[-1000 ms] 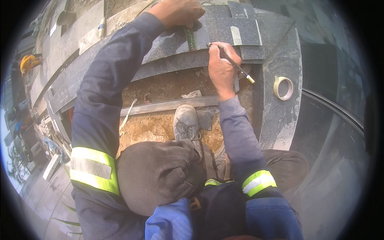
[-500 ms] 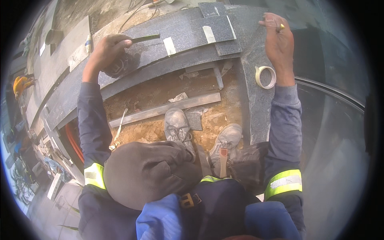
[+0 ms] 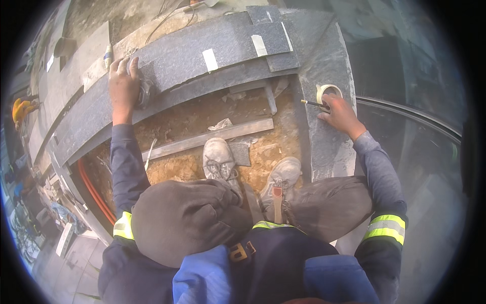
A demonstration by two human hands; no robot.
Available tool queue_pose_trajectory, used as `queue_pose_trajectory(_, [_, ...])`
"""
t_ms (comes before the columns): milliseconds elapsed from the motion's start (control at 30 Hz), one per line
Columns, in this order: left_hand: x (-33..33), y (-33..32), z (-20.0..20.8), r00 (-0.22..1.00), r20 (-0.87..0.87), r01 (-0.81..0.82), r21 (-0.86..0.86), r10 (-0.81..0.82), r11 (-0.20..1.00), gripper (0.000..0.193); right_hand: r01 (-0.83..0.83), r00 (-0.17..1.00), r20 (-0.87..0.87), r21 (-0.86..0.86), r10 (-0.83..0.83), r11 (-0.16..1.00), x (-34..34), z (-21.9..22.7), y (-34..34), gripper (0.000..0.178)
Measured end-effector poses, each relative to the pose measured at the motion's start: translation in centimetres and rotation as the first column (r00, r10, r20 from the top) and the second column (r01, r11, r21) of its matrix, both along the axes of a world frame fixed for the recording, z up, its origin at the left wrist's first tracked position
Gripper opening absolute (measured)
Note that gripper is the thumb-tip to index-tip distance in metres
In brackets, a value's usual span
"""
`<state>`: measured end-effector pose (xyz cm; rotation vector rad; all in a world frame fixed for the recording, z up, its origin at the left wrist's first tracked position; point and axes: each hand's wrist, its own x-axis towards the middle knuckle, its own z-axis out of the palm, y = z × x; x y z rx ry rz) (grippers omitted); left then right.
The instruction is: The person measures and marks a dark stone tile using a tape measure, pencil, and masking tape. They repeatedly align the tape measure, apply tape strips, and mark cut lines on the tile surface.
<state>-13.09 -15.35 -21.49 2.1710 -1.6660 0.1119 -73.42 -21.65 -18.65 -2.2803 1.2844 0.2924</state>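
My left hand (image 3: pixel 124 90) is at the left part of a long grey stone slab (image 3: pixel 177 55), fingers stretched forward and thumb apart, with nothing visible in it. Close against its right side is a dark rounded object (image 3: pixel 146 92) whose kind I cannot make out. My right hand (image 3: pixel 340 115) is closed on a pencil (image 3: pixel 313 103), light-tipped and dark-bodied, pointing left. Its fingers reach the lower edge of a cream roll of masking tape (image 3: pixel 319 91), which rests on the right-hand stone slab (image 3: pixel 324 147). Two pale tape strips (image 3: pixel 209 60) cross the long slab.
Between the slabs lies a dirt pit with a grey metal bar (image 3: pixel 217 136), and my shoes (image 3: pixel 218 157) stand in it. Orange-red conduit (image 3: pixel 93 190) runs at the left. A dark glass pane with a metal track (image 3: pixel 405 112) borders the right. A yellow-orange glove (image 3: pixel 21 109) shows far left.
My left hand has turned and opened; the thin dark strip it held no longer shows. My right hand has come down to the tape roll, pencil still in it.
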Motion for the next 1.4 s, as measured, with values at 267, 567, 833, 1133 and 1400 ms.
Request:
queue_pose_trajectory(267, [-7.8,-1.3,4.0,0.97,0.112,0.239,-0.259,-0.216,0.936,0.025,0.101,0.992,-0.088,0.096,-0.092,0.99,1.7,4.4,-1.9,0.031])
queue_pose_trajectory(567, [-22.2,0.8,4.7,0.45,-0.844,0.523,-0.016,-0.292,0.852,0.039,0.017,0.905,0.362,0.495,-0.225,0.869,8.7,9.0,0.3,0.053])
queue_pose_trajectory(833, [-25.2,1.3,4.7,0.314,-0.939,0.63,0.097,-0.138,0.771,0.033,-0.143,0.893,0.427,0.567,-0.141,0.811,9.8,7.6,2.4,0.043])
queue_pose_trajectory(1133, [-25.7,2.4,4.0,0.345,-0.934,0.568,0.124,-0.098,0.814,0.019,-0.169,0.929,0.366,0.549,-0.054,0.819,9.6,6.4,2.9,0.048])
queue_pose_trajectory(1400, [-25.5,2.5,3.1,0.363,-0.927,0.563,0.136,-0.096,0.815,0.019,-0.161,0.885,0.441,0.585,-0.146,0.795,9.8,5.2,3.4,0.037])
